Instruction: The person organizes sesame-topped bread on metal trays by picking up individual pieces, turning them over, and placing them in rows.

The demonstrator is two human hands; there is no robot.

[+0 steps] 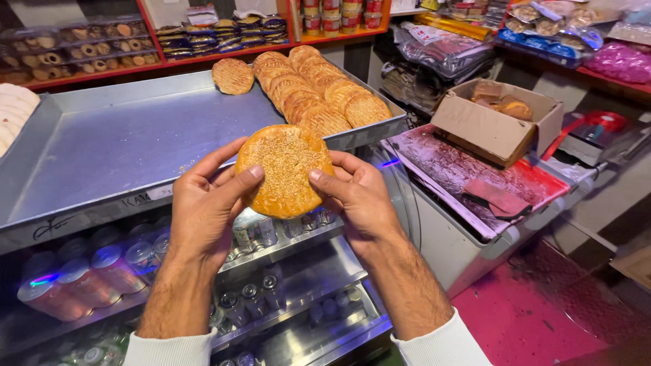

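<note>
Both my hands hold one round golden flatbread (pixel 285 169) sprinkled with seeds, upright in front of me. My left hand (pixel 207 203) grips its left edge, thumb on the face. My right hand (pixel 356 193) grips its right edge the same way. Behind it lies a large metal tray (pixel 129 146). Rows of overlapping round breads (pixel 319 95) fill the tray's far right corner, and a single bread (pixel 232 75) lies beside them.
Under the tray is a glass-topped cooler with cans and bottles (pixel 102 268). To the right stands a chest freezer (pixel 475 183) with an open cardboard box (pixel 498 118) on it. Shelves of packaged biscuits (pixel 81 47) run along the back.
</note>
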